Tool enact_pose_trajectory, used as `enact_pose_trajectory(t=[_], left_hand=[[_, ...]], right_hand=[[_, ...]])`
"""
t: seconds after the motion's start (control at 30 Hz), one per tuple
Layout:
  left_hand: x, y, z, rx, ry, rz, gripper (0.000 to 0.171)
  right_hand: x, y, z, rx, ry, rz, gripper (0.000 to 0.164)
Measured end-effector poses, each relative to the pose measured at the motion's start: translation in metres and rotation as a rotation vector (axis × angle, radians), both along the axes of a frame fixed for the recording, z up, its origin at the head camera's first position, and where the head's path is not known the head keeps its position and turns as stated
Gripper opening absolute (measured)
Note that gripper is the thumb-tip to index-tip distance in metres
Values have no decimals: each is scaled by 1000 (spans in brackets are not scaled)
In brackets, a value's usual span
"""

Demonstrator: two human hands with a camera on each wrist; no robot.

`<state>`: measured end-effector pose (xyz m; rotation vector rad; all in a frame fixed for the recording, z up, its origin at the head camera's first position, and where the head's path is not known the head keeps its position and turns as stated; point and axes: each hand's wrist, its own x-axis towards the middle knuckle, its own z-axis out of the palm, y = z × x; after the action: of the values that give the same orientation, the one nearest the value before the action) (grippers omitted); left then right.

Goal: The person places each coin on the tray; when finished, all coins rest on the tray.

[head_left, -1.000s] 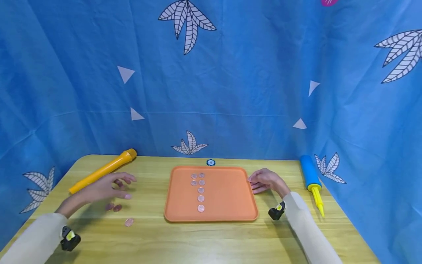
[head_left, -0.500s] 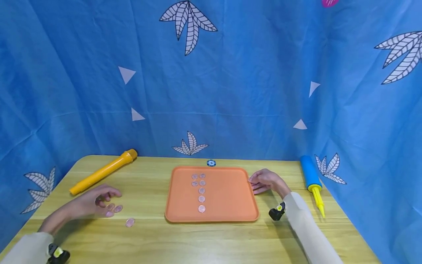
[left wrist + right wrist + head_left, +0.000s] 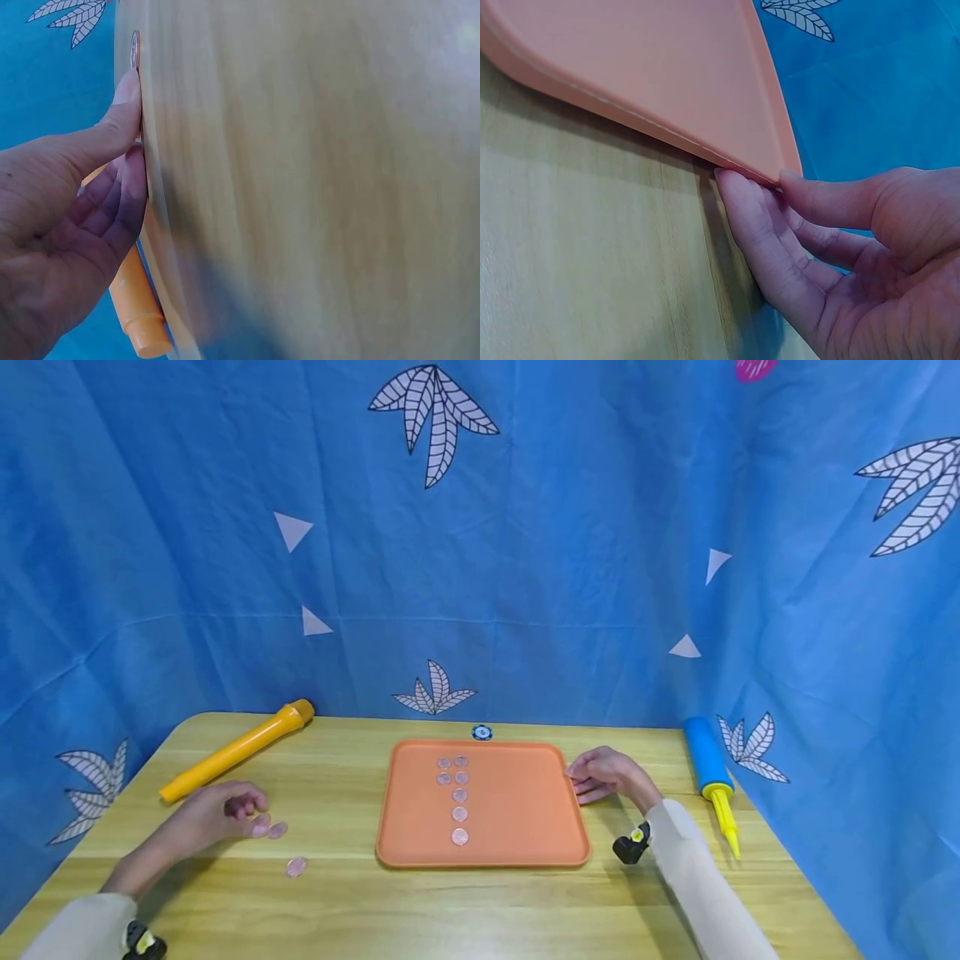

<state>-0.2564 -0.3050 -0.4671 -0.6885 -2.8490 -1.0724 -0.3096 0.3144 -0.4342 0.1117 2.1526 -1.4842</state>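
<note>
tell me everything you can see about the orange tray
The orange tray is shallow and rectangular, with rounded corners and a low raised rim, and looks like smooth plastic. It lies face up on the wooden table. Seven coins rest inside, left of centre, and the right hand pinches its right side.

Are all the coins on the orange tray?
No: a coin lies on the wooden table near the left hand, outside the orange tray.
</note>
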Motion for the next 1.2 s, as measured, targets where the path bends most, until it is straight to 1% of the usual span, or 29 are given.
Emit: enact_pose_trajectory(t=[0.07,0.1,0.2,0.33,0.47,0.63,0.73,0.8,0.93,1.0,1.07,1.2], left_hand=[[0,3,0,-18,29,9,25],[0,4,1,-22,25,15,24],[1,9,2,-38,8,49,22],[1,15,4,-57,-17,90,19],[1,19,6,-94,-24,140,19],[3,22,8,-129,-38,168,20],[4,24,8,-121,-38,191,19],[4,24,6,-77,-64,209,17],[4,25,5,121,-182,236,13],[4,27,6,211,-225,251,13],[3,30,7,270,-224,250,14],[-2,42,13,329,-191,220,19]], right_hand=[[0,0,0,13,-1,-17,10],[0,-1,-1,28,0,-35,11],[-1,-1,-2,41,3,-55,12],[0,0,-1,36,-1,-56,9],[0,0,-2,37,2,-54,9],[0,-2,-7,50,12,-47,13],[1,-2,-7,51,11,-53,12],[2,-2,-6,55,7,-54,12],[3,-3,-5,68,-6,-57,12],[3,-4,-4,73,-4,-62,13],[3,-6,-3,78,4,-62,15],[3,-8,-1,87,16,-64,18]])
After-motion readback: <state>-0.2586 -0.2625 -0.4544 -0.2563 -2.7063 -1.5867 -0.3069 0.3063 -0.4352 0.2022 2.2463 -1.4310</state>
